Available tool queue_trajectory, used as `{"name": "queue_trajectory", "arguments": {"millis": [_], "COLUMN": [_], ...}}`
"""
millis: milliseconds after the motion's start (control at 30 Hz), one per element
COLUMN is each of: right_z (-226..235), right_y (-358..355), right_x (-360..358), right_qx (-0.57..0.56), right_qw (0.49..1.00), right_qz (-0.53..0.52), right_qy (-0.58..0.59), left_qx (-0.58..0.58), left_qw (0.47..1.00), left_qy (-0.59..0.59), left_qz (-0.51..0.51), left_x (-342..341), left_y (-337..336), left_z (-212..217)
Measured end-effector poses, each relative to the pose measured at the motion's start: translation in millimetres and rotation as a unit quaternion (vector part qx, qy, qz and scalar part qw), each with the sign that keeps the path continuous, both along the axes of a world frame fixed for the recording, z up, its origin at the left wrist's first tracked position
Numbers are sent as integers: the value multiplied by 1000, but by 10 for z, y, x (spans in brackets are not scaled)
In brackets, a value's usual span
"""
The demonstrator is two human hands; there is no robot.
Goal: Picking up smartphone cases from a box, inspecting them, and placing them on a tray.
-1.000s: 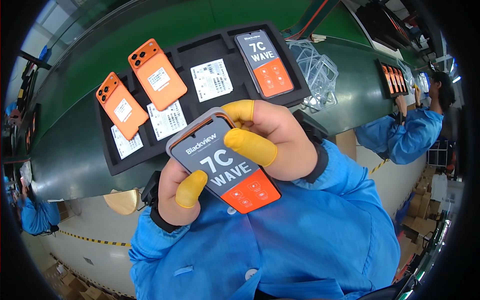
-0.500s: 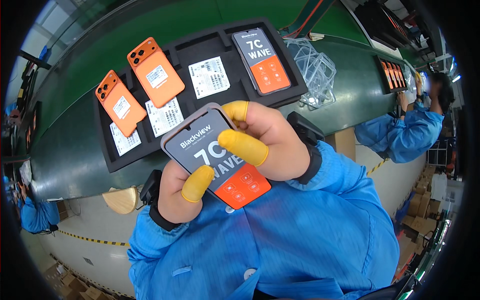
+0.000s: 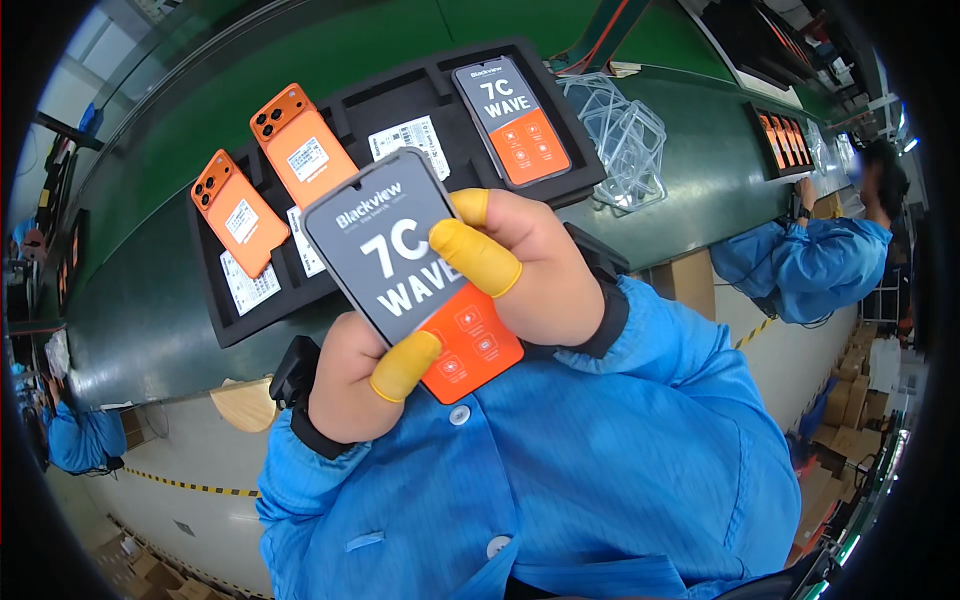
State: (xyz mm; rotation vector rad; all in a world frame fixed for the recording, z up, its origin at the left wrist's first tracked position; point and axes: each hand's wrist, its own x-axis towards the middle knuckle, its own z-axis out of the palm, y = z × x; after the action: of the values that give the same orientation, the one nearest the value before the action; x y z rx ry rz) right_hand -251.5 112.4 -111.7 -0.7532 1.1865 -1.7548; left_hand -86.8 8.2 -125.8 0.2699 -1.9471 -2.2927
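Both my hands hold one phone (image 3: 400, 265) up close to the camera, its screen film grey above and orange below. My left hand (image 3: 355, 385) grips its lower left corner, a yellow finger cot on the thumb. My right hand (image 3: 530, 270) wraps its right side, with yellow cots on thumb and a fingertip. Behind it a black foam tray (image 3: 215, 335) lies on the green conveyor belt. The tray carries two orange phones (image 3: 300, 145) lying back up, another phone (image 3: 512, 120) lying screen up, and white label cards (image 3: 408, 140).
Clear plastic phone cases (image 3: 620, 140) are piled on the belt (image 3: 160, 300) right of the tray. A second black tray with orange phones (image 3: 785, 140) sits further right, where a co-worker in blue (image 3: 800, 265) reaches to it. Another person in blue (image 3: 75, 440) is at far left. Cardboard boxes line the floor.
I have raised the phone nearer to the camera and up toward the left, so it now covers more of the tray. Both hands keep their grip.
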Motion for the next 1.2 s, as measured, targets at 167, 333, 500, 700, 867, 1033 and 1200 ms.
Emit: {"name": "queue_trajectory", "arguments": {"millis": [167,333,500,700,867,1033,1200], "right_z": [-39,35,-2,1,46,-3,-94], "right_y": [161,245,193,167,164,198,223], "right_x": [-139,-169,-176,-170,-175,-233,-309], "right_qx": [86,143,48,64,61,67,29], "right_qw": [980,964,979,983,986,981,964], "right_qz": [160,222,171,154,154,174,196], "right_qy": [79,26,97,75,18,53,178], "left_qx": [103,104,130,109,98,111,155], "left_qw": [980,976,988,988,986,988,962], "left_qy": [50,57,-2,24,53,11,55], "left_qz": [164,185,83,110,123,107,217], "left_x": [57,45,6,-60,-94,-111,8], "left_y": [-74,-109,-136,-141,-71,-99,-108], "left_z": [-121,-150,-50,5,-40,-2,-269]}}
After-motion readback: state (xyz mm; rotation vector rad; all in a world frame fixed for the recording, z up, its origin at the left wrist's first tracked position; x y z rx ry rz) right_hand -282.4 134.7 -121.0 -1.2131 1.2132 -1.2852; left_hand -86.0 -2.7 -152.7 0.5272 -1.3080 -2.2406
